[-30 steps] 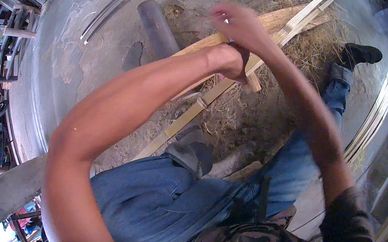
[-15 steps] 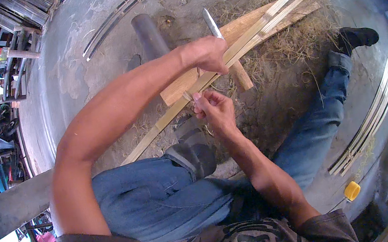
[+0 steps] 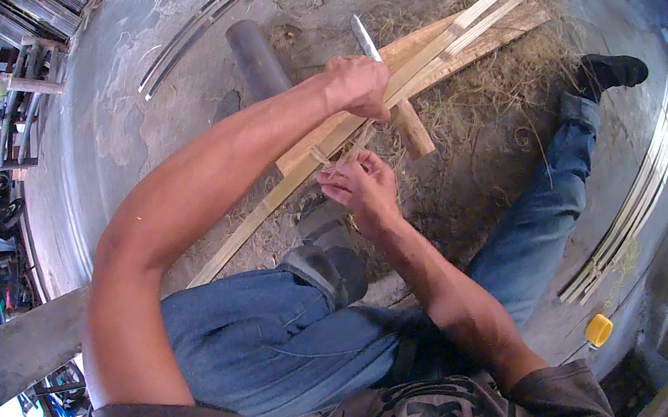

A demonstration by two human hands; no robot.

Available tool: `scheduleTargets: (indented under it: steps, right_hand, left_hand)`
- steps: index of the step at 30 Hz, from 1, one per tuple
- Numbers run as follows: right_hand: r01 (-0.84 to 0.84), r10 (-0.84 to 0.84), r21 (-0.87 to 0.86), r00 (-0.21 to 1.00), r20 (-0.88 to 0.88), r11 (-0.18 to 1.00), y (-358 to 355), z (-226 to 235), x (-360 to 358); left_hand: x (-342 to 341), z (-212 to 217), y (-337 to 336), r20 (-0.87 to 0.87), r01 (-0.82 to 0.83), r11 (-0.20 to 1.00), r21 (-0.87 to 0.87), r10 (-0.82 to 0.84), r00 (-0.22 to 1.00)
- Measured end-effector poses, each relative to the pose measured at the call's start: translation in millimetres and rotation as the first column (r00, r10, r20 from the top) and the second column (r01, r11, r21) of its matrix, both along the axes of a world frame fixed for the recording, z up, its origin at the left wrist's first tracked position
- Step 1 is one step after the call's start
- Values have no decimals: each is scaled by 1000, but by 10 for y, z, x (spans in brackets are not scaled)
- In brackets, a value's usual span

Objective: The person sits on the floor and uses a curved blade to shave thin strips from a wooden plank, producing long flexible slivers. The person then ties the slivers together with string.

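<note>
My left hand (image 3: 360, 87) is closed over a bundle of long, pale bamboo strips (image 3: 259, 214), which runs slantwise from near my left knee to the far right. Just below it, the thumb and fingers of my right hand (image 3: 363, 188) pinch together at a thin pale strand beside a narrow band on the strips; the strand is hard to make out. Under the bundle lies a wooden plank (image 3: 520, 22). A knife with a metal blade (image 3: 364, 37) and wooden handle (image 3: 414, 137) rests crosswise there, its middle hidden by my hand and the strips.
A dark cylinder (image 3: 257, 57) lies beyond my left forearm. Fibrous shavings (image 3: 497, 102) litter the floor around the plank. More strips (image 3: 635, 186) lie at the right, near a yellow object (image 3: 599, 330). Two dark-edged strips (image 3: 202, 36) are at the far left. My legs (image 3: 537, 215) flank the work.
My right hand has shifted slightly left and down, away from the strips, and its fingers have straightened somewhat. The left hand keeps its hold in nearly the same place.
</note>
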State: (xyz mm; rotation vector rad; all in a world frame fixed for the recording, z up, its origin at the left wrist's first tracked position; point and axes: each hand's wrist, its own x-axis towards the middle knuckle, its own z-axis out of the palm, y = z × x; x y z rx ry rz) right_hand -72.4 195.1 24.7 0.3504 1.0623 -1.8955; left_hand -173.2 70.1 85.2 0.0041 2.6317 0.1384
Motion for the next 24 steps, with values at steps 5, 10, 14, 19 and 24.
scheduleTargets:
  steps: [5,10,14,19,24]
  right_hand:
    - [8,-61,-154,937,-344,988,-22,-176,252]
    - [-233,189,58,595,-781,971,120,-286,119]
    - [-102,114,113,987,-111,988,-24,-228,80]
    - [-217,187,-204,969,-160,954,-87,-316,249]
    - [-191,297,247,797,-526,950,106,-41,-202]
  left_hand:
    - [-12,4,-127,-4,-23,999,37,23,1000]
    - [22,-9,-220,8,-15,1000,0,15,1000]
    - [-79,-162,-132,-91,-24,999,47,28,995]
    - [-31,-37,-129,-92,-15,981,195,33,995]
    - [460,-160,-826,91,-246,650,719,263,961]
